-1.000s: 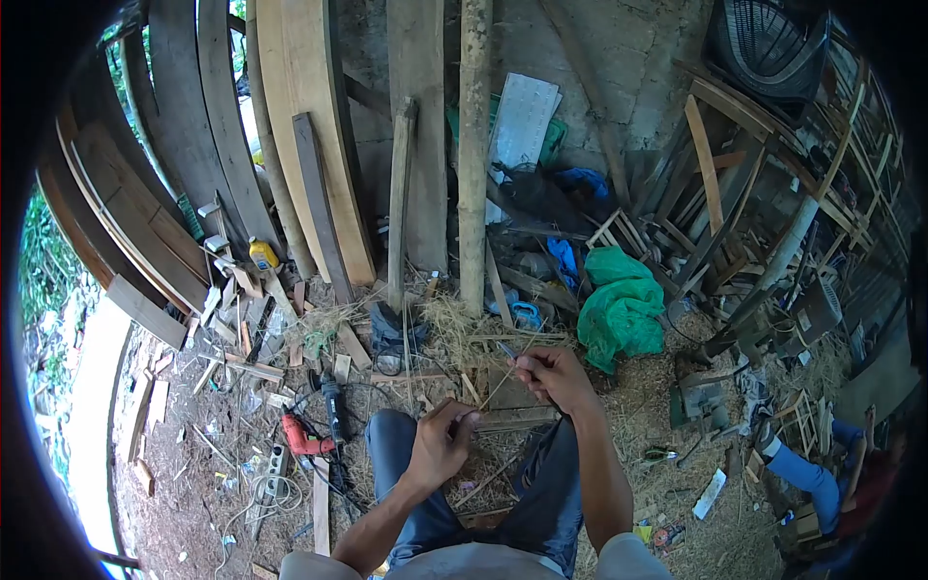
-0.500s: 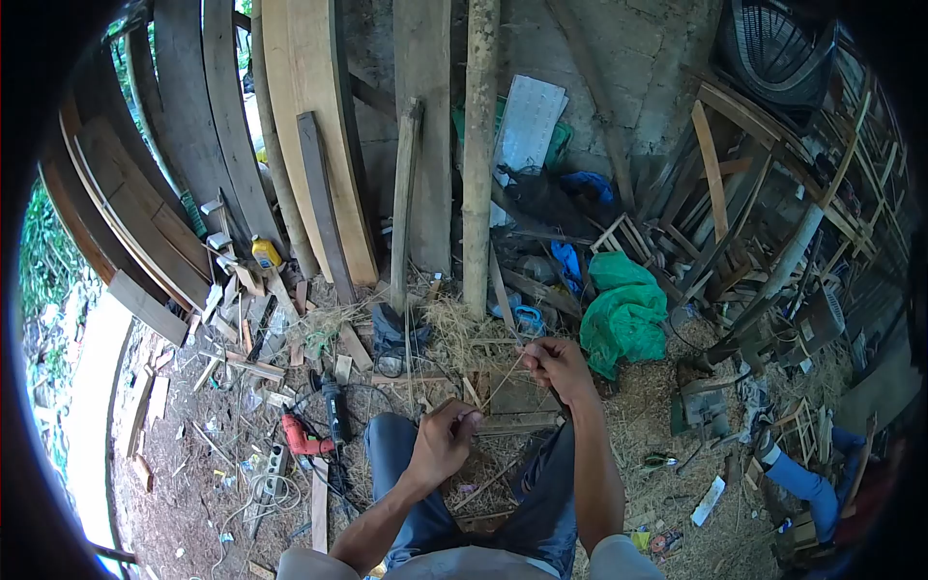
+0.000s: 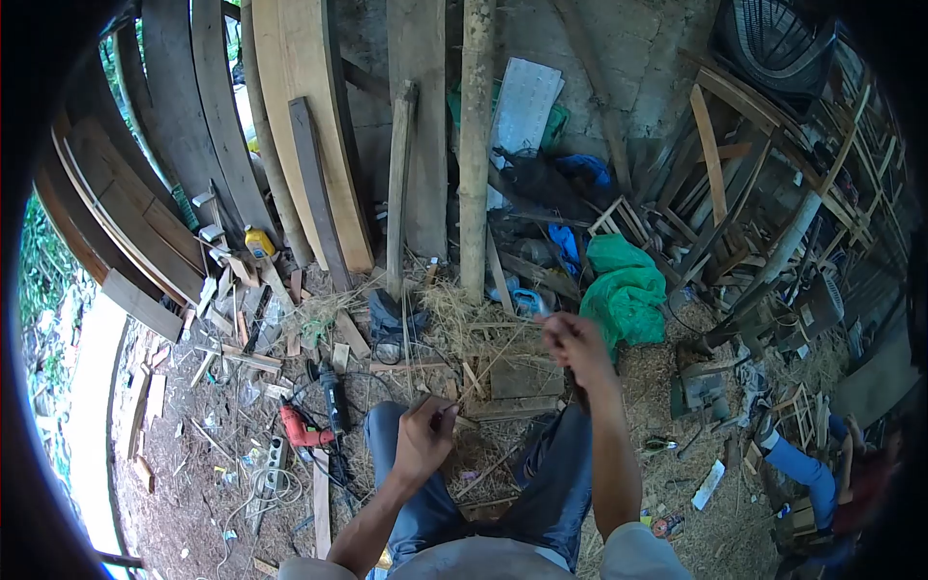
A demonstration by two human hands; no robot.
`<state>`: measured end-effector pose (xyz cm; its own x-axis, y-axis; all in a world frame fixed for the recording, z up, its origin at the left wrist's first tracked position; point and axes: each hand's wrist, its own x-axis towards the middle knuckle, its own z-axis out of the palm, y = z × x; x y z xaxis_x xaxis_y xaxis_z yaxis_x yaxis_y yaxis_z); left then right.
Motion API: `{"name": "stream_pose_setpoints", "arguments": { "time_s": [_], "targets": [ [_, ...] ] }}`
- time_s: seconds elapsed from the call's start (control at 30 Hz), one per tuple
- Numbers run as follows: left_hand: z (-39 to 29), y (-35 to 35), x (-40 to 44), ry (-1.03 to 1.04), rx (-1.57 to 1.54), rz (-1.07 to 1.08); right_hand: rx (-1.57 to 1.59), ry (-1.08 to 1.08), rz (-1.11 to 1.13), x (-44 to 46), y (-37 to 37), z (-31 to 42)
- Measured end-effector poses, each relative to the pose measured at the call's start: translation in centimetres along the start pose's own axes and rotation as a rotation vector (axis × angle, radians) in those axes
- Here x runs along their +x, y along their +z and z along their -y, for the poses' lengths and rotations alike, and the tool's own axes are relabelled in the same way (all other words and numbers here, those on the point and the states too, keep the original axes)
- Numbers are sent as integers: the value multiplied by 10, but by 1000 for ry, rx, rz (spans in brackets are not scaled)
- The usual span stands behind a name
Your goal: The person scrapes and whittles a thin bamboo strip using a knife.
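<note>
My left hand [image 3: 425, 437] is closed in a pinch above my left knee. A thin straw-coloured strip seems to be in its fingers, but it barely shows against the littered ground. Further forward and to the right, my right hand [image 3: 577, 350] is smeared by motion, its fingers curled. It appears to grip a knife [image 3: 546, 305]: a blurred pale blade juts out above the fist, and a dark handle shows below it along the wrist. The hands are well apart. Under and ahead of them lie a wooden block [image 3: 527, 380] and loose straw [image 3: 449, 314].
A red power tool [image 3: 304, 427], a dark grinder-like tool [image 3: 334, 398] and a power strip [image 3: 275, 462] with cords lie left. Ahead stand upright planks [image 3: 324, 58] and a pole [image 3: 476, 145]. A green bag [image 3: 623, 290] sits right; another person's leg [image 3: 802, 469] shows beyond.
My hands have moved apart: the right one forward, right and up, the left slightly left. The thin strip that stretched between them no longer shows clearly. The view has tilted slightly down.
</note>
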<state>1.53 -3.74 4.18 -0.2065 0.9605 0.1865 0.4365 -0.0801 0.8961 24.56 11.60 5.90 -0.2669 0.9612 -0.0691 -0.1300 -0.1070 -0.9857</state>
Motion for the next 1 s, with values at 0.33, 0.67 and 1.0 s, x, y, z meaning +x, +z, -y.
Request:
{"name": "stream_pose_setpoints", "arguments": {
  "time_s": [0.33, 0.67, 1.0],
  "targets": [
    [-5, 9, 6, 178, 27, -81, 70, 180, 190, -16, 45, 0],
    [-26, 11, 0, 259, 80, -23, 5, 123, 125, -1, 15, 1],
    [-15, -9, -7, 86, 38, -57, 51, 44, 33, -1, -24, 3]
  ]
}}
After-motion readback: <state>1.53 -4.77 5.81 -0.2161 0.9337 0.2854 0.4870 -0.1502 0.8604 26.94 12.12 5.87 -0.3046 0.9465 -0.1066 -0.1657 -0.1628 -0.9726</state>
